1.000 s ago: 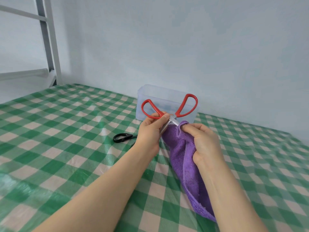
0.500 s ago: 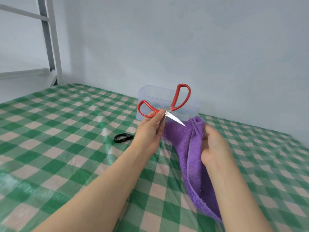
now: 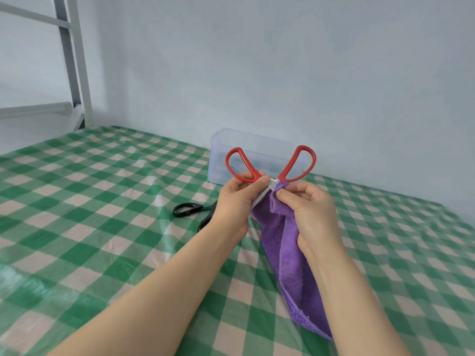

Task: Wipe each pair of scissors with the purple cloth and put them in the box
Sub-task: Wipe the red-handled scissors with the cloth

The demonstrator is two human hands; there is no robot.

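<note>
Centre frame: left hand [image 3: 236, 199], fingers curled, grips the red scissors [image 3: 290, 167] by one handle, handles splayed. Right hand [image 3: 308, 209] pinches the purple cloth [image 3: 285, 253] onto a blade near the pivot - wiping step. Next, probably: pull the cloth along the blade, then into the box [image 3: 246, 147] just behind - black scissors [image 3: 186, 209] wait left.

surface: table under green-checked cover [image 3: 77, 227] | on it: black scissors [image 3: 199, 207]; clear box [image 3: 218, 160] by wall

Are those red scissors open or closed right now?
Open. The red scissors have handle loops spread wide in a V; the right hand pinches the purple cloth by the pivot.
</note>
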